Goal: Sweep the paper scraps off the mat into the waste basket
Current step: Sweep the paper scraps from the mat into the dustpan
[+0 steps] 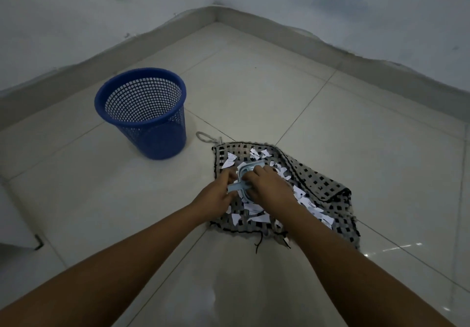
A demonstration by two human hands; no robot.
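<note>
A grey mat [320,186] with black squares lies on the tiled floor, its right edge folded over. Several white paper scraps [309,203] are scattered across it. Both of my hands meet over the middle of the mat on a small pale blue dustpan and brush set [243,174]. My left hand [218,193] grips its handle end at the left. My right hand [270,186] closes over its body from the right, hiding much of it. The blue mesh waste basket [142,111] stands upright on the floor, up and to the left of the mat.
Two walls meet in a corner beyond the mat, with a grey skirting [216,15] along them. A loop of grey cord [203,137] trails from the mat's far left corner toward the basket. A white object [15,222] sits at the left edge.
</note>
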